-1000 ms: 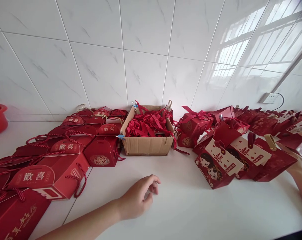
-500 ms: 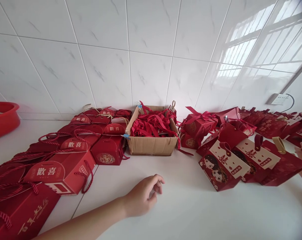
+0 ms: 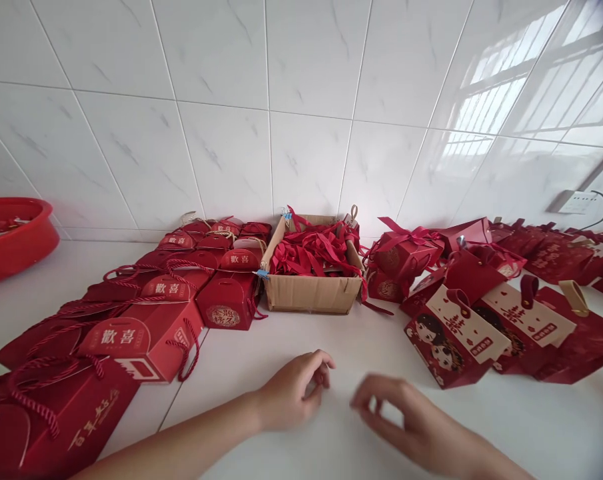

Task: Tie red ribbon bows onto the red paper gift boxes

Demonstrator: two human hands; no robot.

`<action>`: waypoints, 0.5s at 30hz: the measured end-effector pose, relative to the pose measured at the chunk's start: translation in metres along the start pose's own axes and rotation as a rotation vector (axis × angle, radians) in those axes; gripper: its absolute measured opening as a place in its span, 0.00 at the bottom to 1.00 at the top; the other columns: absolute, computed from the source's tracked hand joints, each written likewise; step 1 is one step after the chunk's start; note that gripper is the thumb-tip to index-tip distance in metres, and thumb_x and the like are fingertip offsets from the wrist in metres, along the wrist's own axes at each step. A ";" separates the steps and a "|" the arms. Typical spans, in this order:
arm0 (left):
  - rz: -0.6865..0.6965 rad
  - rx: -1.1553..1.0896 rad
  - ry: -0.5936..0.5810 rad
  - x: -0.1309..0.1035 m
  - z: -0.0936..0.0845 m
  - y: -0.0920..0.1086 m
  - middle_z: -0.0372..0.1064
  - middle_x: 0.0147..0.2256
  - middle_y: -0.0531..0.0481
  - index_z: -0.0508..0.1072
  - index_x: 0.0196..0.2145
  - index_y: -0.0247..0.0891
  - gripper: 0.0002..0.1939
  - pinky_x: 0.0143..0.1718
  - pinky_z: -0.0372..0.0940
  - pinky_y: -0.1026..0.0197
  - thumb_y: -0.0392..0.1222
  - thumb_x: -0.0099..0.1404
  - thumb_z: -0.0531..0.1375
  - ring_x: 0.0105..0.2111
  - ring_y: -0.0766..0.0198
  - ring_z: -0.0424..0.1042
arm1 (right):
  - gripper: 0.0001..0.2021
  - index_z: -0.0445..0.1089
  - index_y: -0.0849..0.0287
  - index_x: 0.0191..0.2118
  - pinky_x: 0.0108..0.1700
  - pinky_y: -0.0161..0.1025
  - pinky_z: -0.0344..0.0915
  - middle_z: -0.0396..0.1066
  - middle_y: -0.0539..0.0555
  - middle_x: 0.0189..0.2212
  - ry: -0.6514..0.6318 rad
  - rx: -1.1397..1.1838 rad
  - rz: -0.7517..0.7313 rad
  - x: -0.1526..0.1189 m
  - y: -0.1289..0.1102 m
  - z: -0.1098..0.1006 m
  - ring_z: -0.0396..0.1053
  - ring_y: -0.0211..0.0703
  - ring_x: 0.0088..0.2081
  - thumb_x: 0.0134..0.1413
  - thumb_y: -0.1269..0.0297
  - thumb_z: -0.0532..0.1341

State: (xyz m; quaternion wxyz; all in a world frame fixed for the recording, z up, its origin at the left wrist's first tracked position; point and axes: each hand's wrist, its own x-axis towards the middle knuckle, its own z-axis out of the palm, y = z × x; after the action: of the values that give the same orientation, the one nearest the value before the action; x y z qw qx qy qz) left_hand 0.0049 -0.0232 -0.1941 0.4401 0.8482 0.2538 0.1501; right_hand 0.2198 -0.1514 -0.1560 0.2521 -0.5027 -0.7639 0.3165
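Note:
My left hand (image 3: 297,392) hovers over the white counter (image 3: 281,340), its fingers loosely curled and apart, holding nothing. To its right, my right hand (image 3: 398,417) is slightly blurred, thumb and fingers bent with a gap between them and nothing inside. The two hands do not touch. Beyond them stands an open cardboard box (image 3: 314,295) filled with red ribbons (image 3: 316,250). Nearest my right hand are upright red gift bags with cream fronts and handle loops, the closest showing two cartoon figures (image 3: 438,343).
Rows of red gift boxes (image 3: 168,290) with rope handles cover the left side. A red basin (image 3: 18,243) stands at the far left. Ribboned boxes (image 3: 406,253) and more red bags (image 3: 556,257) line the right, below a wall socket (image 3: 576,201). White tiles rise behind.
My right hand has moved left from the bags at the right edge to beside my left hand. My left hand has barely moved. The view has shifted slightly left.

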 end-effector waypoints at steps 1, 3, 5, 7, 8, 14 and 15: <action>0.016 0.008 0.005 0.000 0.000 -0.001 0.67 0.37 0.50 0.61 0.45 0.40 0.17 0.39 0.65 0.61 0.30 0.58 0.52 0.38 0.64 0.66 | 0.08 0.70 0.52 0.43 0.39 0.38 0.70 0.71 0.53 0.38 0.024 -0.004 -0.005 0.020 0.005 -0.002 0.70 0.41 0.39 0.60 0.64 0.56; 0.035 0.027 0.014 0.000 0.001 -0.002 0.66 0.37 0.50 0.61 0.45 0.40 0.17 0.41 0.65 0.60 0.29 0.58 0.52 0.38 0.65 0.66 | 0.09 0.70 0.56 0.41 0.40 0.38 0.69 0.71 0.54 0.38 0.169 -0.114 -0.044 0.060 0.017 -0.005 0.70 0.41 0.39 0.58 0.72 0.55; 0.029 0.048 0.020 0.000 0.000 -0.003 0.66 0.38 0.49 0.62 0.45 0.40 0.16 0.43 0.65 0.60 0.30 0.59 0.52 0.39 0.64 0.66 | 0.10 0.70 0.59 0.39 0.40 0.40 0.68 0.70 0.56 0.38 0.267 -0.302 -0.126 0.095 0.034 -0.005 0.69 0.44 0.40 0.55 0.75 0.54; 0.013 0.064 0.016 -0.001 0.000 -0.003 0.66 0.39 0.48 0.62 0.45 0.40 0.16 0.43 0.66 0.59 0.30 0.59 0.52 0.40 0.63 0.66 | 0.10 0.71 0.60 0.35 0.41 0.43 0.67 0.70 0.56 0.35 0.273 -0.344 -0.167 0.119 0.051 -0.001 0.68 0.46 0.39 0.52 0.77 0.55; 0.006 0.070 0.014 -0.001 0.000 -0.002 0.66 0.39 0.48 0.62 0.45 0.40 0.16 0.44 0.66 0.59 0.30 0.59 0.52 0.40 0.63 0.66 | 0.10 0.71 0.60 0.36 0.42 0.44 0.67 0.70 0.57 0.36 0.293 -0.355 -0.170 0.127 0.060 0.001 0.67 0.47 0.40 0.52 0.78 0.55; 0.001 0.110 0.026 -0.002 -0.001 0.003 0.67 0.39 0.48 0.63 0.44 0.40 0.16 0.45 0.65 0.58 0.30 0.58 0.52 0.39 0.63 0.66 | 0.13 0.70 0.59 0.43 0.48 0.47 0.66 0.69 0.59 0.43 0.351 -0.339 -0.195 0.131 0.087 0.012 0.66 0.48 0.46 0.54 0.76 0.55; -0.004 0.115 0.026 -0.002 -0.001 0.004 0.67 0.39 0.48 0.63 0.44 0.40 0.16 0.46 0.65 0.57 0.30 0.58 0.52 0.40 0.63 0.66 | 0.14 0.70 0.59 0.44 0.48 0.47 0.66 0.68 0.59 0.44 0.353 -0.332 -0.197 0.129 0.088 0.012 0.66 0.47 0.46 0.54 0.76 0.55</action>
State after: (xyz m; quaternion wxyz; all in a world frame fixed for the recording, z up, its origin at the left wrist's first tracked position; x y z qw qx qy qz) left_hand 0.0042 -0.0257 -0.1902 0.3876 0.8695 0.2695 0.1454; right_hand 0.2172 -0.0081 -0.2207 0.3253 -0.5076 -0.7949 0.0679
